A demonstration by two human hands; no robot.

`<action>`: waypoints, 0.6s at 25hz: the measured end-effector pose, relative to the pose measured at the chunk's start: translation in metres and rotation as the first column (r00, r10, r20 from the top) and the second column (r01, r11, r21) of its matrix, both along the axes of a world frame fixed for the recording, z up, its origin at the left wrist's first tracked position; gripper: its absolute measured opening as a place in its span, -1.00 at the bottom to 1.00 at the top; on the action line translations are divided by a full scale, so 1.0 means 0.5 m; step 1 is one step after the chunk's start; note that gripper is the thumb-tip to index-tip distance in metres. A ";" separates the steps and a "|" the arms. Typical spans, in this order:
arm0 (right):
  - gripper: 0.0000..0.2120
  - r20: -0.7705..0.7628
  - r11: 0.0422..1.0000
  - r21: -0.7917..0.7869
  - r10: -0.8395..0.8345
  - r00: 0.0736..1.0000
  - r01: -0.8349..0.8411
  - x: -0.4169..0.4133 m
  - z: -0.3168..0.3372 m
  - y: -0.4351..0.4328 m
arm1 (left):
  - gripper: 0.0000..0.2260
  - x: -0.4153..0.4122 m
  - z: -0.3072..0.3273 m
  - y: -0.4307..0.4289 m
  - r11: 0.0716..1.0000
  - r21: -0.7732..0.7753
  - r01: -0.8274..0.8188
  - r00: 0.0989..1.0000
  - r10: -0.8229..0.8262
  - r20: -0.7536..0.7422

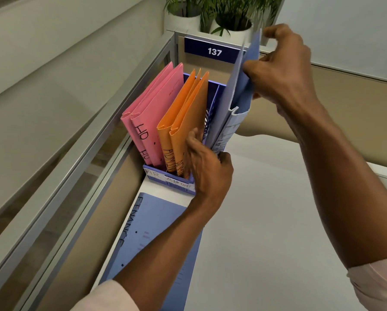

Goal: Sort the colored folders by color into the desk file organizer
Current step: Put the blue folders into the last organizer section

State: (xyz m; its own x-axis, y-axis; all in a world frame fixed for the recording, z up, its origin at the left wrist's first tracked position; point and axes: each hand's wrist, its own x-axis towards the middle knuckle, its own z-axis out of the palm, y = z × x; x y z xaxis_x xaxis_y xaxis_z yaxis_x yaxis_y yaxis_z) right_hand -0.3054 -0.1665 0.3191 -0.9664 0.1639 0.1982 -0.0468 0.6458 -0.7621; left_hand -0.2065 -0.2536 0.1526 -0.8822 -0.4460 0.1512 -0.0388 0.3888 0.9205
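**Blue folder going into the right-hand slot**

At the far left of the blue file organizer [153, 176] stand two pink folders [153, 113], upright and leaning back, with "HR" handwritten down their spines. Just beside them, in the middle compartment, two orange folders [183, 117] marked "ADMIN" lean the same way. The left hand [207, 163] is at the organizer's front right corner, fingers pressed against the nearest orange folder and thumb closed on the lower edge of the blue folder [239, 95]; it pinches that edge. The blue folder stands tall in the rightmost compartment, its covers slightly parted, pale inside and deeper blue outside, with lettering on the spine too bent to read. The right hand [282, 68] grips the folder's upper edge, fingers curled over its top right side. In front of the organizer, a second blue folder [143, 239] labelled "FINANCE" lies flat on the white desk [266, 221], partly under the left forearm.
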 end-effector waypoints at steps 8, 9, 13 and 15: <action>-0.29 -0.059 0.987 0.118 -0.106 0.993 0.113 0.018 -0.010 0.021 | -0.31 0.040 -0.031 0.047 0.979 -0.181 -0.098 0.994 0.104 0.026; -0.27 -0.051 0.987 0.112 -0.107 0.993 0.112 0.017 -0.008 0.019 | -0.32 0.038 -0.033 0.055 0.979 -0.184 -0.092 0.995 0.097 0.018; -0.51 -0.007 0.999 0.011 -0.045 0.999 0.045 0.023 0.000 0.014 | -0.40 0.010 -0.052 0.061 0.976 -0.146 -0.162 0.987 0.158 -0.041; -0.75 -0.003 1.000 -0.014 -0.017 1.000 0.017 0.024 0.000 0.016 | -0.38 0.008 -0.066 0.064 0.962 -0.207 -0.177 0.984 0.172 -0.041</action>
State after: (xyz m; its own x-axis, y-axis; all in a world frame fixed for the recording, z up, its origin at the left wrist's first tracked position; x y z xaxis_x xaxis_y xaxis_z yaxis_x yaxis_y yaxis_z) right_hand -0.2932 -0.1584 0.3192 -0.9626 0.1836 0.1991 -0.0383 0.6355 -0.7712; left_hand -0.2026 -0.2217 0.1195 -0.7885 -0.5493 0.2767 -0.1034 0.5618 0.8208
